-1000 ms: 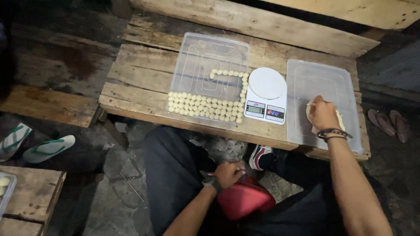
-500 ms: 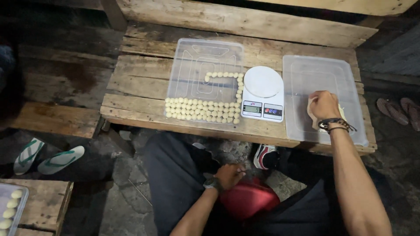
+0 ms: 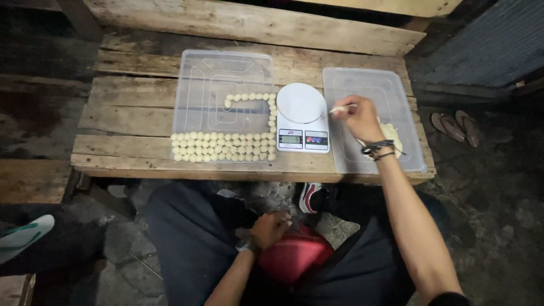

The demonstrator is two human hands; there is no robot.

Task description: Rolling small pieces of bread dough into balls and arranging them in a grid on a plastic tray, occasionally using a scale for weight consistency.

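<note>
A small pale dough piece (image 3: 340,108) is pinched in the right hand (image 3: 358,118) grip, just beside the white scale (image 3: 302,116); weighing is judged in hand; the left hand (image 3: 270,228) is curled on a red bowl (image 3: 294,253) below

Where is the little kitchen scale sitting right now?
In the head view the white kitchen scale stands on the wooden bench, between the clear tray of dough balls on its left and another clear tray on its right, beside the right hand.

Pale lump (image 3: 392,136) half hidden behind right hand (image 3: 358,118), scale (image 3: 302,118) readout too small, green sandal (image 3: 22,237) cut by left edge
</note>
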